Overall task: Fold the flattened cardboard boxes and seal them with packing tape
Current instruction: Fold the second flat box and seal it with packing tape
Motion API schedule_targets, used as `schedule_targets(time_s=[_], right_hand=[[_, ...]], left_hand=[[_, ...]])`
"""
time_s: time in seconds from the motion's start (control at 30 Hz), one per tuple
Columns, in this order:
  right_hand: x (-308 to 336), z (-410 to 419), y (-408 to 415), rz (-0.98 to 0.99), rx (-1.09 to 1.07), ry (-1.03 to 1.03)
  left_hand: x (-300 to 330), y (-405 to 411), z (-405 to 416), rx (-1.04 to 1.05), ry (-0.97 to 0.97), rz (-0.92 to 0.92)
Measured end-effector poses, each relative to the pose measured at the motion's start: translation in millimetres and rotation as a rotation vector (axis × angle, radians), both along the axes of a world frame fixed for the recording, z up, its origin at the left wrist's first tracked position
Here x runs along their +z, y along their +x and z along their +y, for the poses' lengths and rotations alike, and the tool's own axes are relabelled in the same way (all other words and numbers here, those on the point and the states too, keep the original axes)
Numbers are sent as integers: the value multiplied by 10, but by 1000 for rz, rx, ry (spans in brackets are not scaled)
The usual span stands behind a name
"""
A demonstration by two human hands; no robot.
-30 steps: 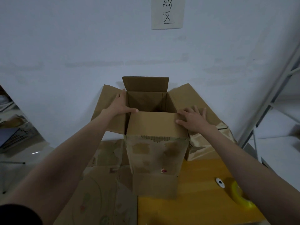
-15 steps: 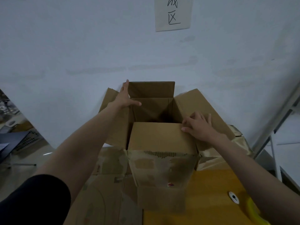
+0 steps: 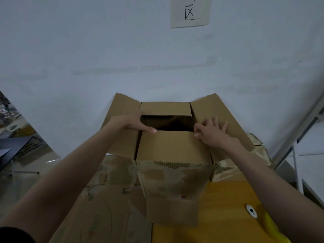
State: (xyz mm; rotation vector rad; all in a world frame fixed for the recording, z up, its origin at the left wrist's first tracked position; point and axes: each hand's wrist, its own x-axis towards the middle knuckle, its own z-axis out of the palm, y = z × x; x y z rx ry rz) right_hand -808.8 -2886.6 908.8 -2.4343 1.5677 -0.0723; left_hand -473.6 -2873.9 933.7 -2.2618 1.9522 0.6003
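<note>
Now box (image 3: 172,151) flaps under both hands.

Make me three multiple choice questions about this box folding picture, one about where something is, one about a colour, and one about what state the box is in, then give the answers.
1. Where does the left hand rest?
A. on the left side flap of the cardboard box
B. on the tape roll
C. inside the box

2. What colour is the bare tabletop to the right of the box?
A. white
B. yellow-orange
C. black

3. What state is the top of the box in?
A. sealed with tape
C. crushed flat
B. partly closed, near flap and far flap folded in with a dark gap between

Answers:
1 A, its fingers lie flat on that flap with the thumb reaching over the near flap.
2 B, the wood surface shows yellow-orange.
3 B, the opening is still visible and both side flaps, including the right one under the right hand, splay outward.
</note>
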Motion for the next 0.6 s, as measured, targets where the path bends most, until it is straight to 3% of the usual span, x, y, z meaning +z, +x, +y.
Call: schedule_targets(time_s=[0.23,0.43,0.6], right_hand=[[-93,140,164,84,-2,-24],[-154,243,15,38,-60,-184],[-70,269,-228,63,-268,-259]], left_hand=[[-124,-97,218,-60,85,-266],[-236,-100,371,-70,55,-247],[-327,-123,465,-73,26,-259]])
